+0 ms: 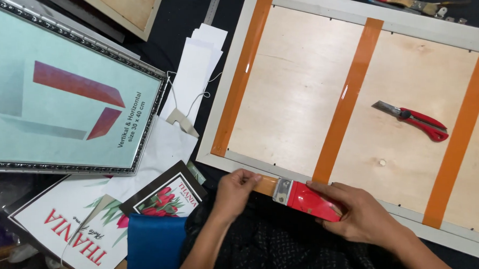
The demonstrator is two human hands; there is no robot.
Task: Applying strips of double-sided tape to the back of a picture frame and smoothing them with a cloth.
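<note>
While I pull the brown tape (pixel 266 184) along the near edge of the frame (pixel 235 164), the strip could drift off the white rim and land crooked, because my two hands are drawing it out low and close to my lap where I see it at a slant. I judge it could also wrinkle or trap a fold if I let it touch the plywood backing (pixel 291 90) before it is taut, and the tape might tear unevenly at the dispenser's toothed blade if I twist instead of pulling straight. The red utility knife (pixel 417 120) lies loose on the backing, well apart from my hands, with its blade out, so a careless reach across could catch it

My left hand (pixel 236 190) is pressed together, fingertips pinching the free end of the tape down at the frame's near rim. My right hand (pixel 361 212) is wrapped round the red tape dispenser (pixel 308 198), fingers closed over its body, holding it just beside the same rim. Three tape strips already cross the backing, and another silver-edged frame (pixel 62 87) lies to the left
</note>
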